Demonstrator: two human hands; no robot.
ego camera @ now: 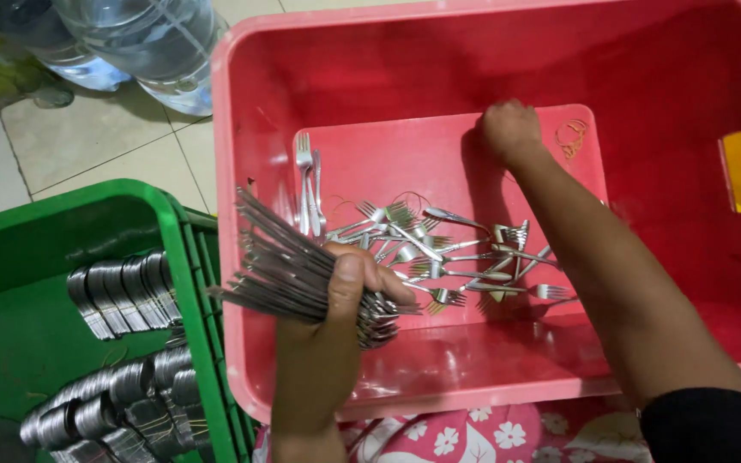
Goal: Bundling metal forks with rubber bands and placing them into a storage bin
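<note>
Dozens of steel forks are gathered in a tight bundle of forks (302, 274), which is gripped by the left hand (336, 317) with the thumb laid across the top and the fingers wrapped underneath. The bundle is held over the near left part of a red plastic crate (242, 129), its handles fanning out to the left past the crate's rim. More loose forks (448, 253) are scattered on the crate floor, near the bundle, crossing one another at odd angles. The right hand (512, 130) is reached to the far side of the crate floor and is curled closed, knuckles up; whether anything is pinched in it cannot be told. A few thin rubber bands (572, 137) lie just beside it.

The bundle is judged heavy for its size, stiff and slick, so that single forks could slide out lengthwise; it is best clasped around the necks, where the stack is thickest. Single forks are light and are best lifted by the handle. To the left, a green crate (182, 283) holds banded stacks of cutlery (122, 291).
</note>
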